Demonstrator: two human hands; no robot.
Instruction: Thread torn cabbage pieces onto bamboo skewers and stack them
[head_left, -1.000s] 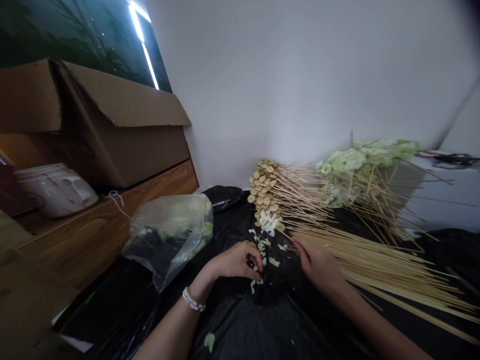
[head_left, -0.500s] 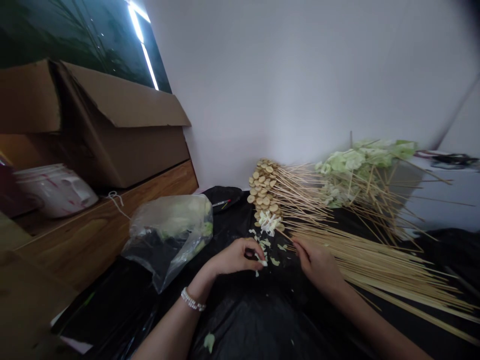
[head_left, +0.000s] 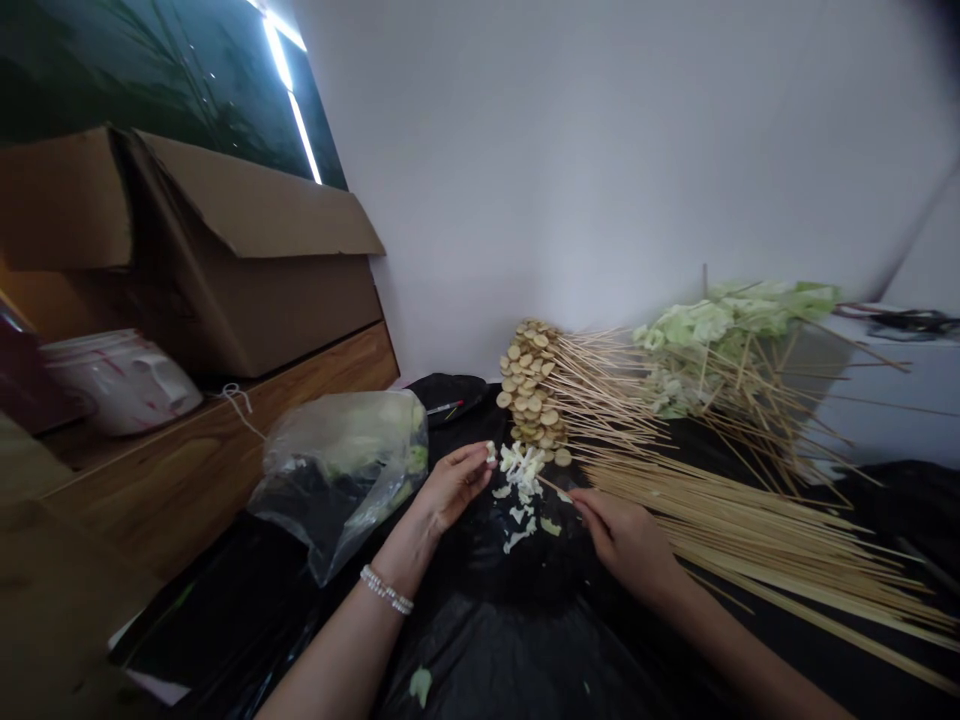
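Observation:
My left hand [head_left: 459, 482], with a beaded bracelet at the wrist, pinches a small whitish vegetable piece [head_left: 491, 453]. Closed round a thin wooden stick, my right hand [head_left: 622, 535] holds it pointing left. At the stick's tip is a cluster of pale shredded leaves [head_left: 523, 465]. Loose leaf scraps [head_left: 519, 536] lie below the cluster on black plastic [head_left: 510, 640]. Just behind the cluster, skewered round beige slices [head_left: 529, 385] are stacked. Bare sticks [head_left: 772, 530] spread out to the right of my right hand.
A clear plastic bag [head_left: 341, 460] with green vegetables lies left. Leafy skewers [head_left: 712, 330] stand at the back right. A cardboard box [head_left: 262, 300] and a white container [head_left: 120, 385] rest on a wooden ledge [head_left: 315, 385]. A red pen [head_left: 446, 407] lies behind the bag.
My left hand has moved up and left with its fingers raised. The stick and leaf cluster in my right hand have shifted left and slightly down. More scraps show below the cluster.

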